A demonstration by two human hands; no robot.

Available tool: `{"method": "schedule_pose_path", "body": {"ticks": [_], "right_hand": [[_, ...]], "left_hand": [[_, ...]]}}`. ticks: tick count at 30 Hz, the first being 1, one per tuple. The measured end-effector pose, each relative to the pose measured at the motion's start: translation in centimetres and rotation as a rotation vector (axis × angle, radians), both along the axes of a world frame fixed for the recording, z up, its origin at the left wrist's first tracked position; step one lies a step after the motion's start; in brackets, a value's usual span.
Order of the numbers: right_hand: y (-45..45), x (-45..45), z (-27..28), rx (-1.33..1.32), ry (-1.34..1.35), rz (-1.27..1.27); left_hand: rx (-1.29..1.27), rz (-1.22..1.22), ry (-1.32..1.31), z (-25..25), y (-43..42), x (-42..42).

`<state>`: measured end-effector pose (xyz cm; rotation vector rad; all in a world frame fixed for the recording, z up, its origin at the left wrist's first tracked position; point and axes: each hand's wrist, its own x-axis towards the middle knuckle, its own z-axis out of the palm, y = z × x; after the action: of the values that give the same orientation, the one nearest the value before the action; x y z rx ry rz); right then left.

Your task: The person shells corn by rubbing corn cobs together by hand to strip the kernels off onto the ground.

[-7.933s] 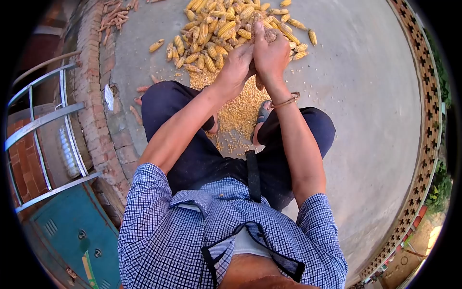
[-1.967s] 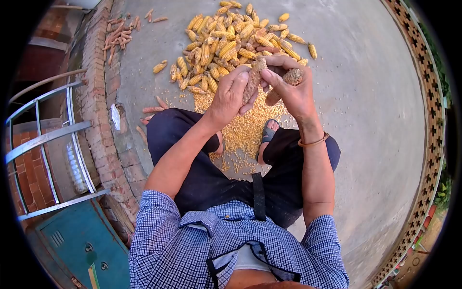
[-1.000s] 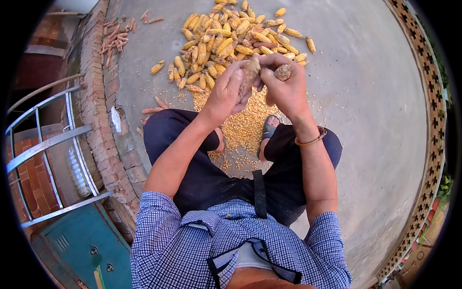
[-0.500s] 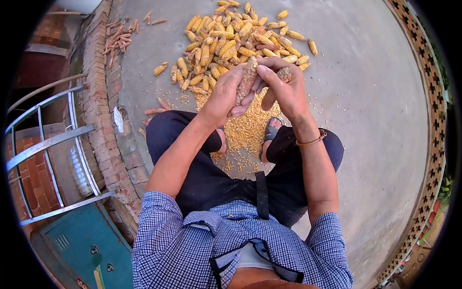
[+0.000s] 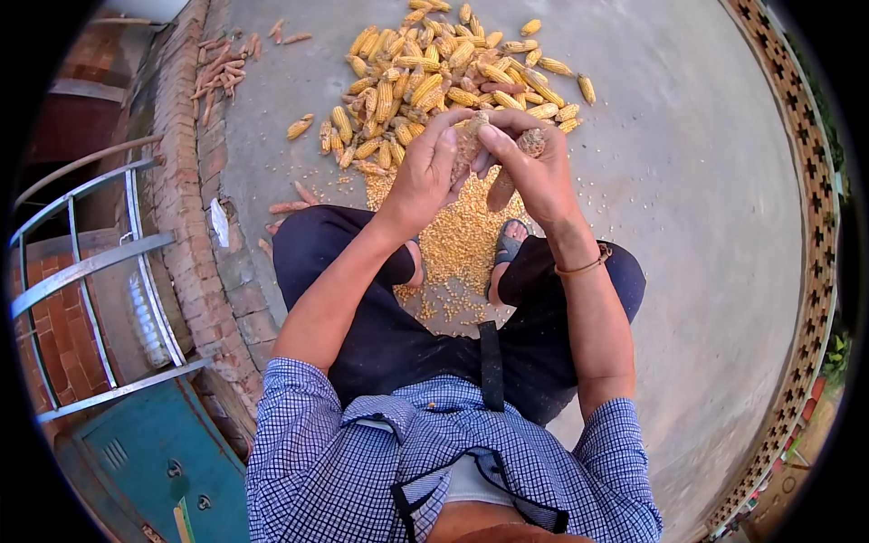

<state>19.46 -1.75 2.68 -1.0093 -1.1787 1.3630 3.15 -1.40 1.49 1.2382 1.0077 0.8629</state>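
My left hand (image 5: 421, 176) is wrapped round a mostly bare corn cob (image 5: 468, 145), whose upper end shows between the two hands. My right hand (image 5: 539, 176) holds a second bare cob (image 5: 501, 190) in its palm, with the cob's round end showing by the fingers. The right thumb and fingertips touch the top of the cob in my left hand. Just beyond the hands lies a heap of yellow corn ears (image 5: 421, 68). Loose kernels (image 5: 457, 240) are spread on the ground below the hands, between my feet.
Bare cobs (image 5: 217, 72) lie at the upper left, and a few more (image 5: 290, 207) lie beside my left knee. A brick edge (image 5: 195, 226), a metal frame (image 5: 90, 270) and a teal panel (image 5: 149, 452) are on the left. A patterned openwork border (image 5: 815, 226) curves along the right.
Since the earliest frame, my hands have come slightly lower and the cobs in them show more clearly. In the last half second, the left-hand cob has turned and become more covered by the fingers.
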Motion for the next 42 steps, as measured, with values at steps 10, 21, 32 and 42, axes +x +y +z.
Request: {"method": "schedule_pose_path", "body": {"ticks": [10,21,32,42], "right_hand": [[-0.1,0.6,-0.1,0.008,0.071,0.031],[-0.3,0.3,-0.4,-0.006,0.156,0.007],[0.0,0.2,-1.2,-0.138,0.104,-0.086],[-0.2,-0.6,-0.9,-0.036,0.070,-0.094]], "left_hand": [[-0.113,-0.235,-0.275,1.3,0.2,-0.8],[-0.243,-0.294,-0.365,1.1,0.4,-1.1],[0.431,0.104,0.306,0.2,0.8,-0.9],[0.676,0.163,0.377,1.2,0.1,-0.8]]}}
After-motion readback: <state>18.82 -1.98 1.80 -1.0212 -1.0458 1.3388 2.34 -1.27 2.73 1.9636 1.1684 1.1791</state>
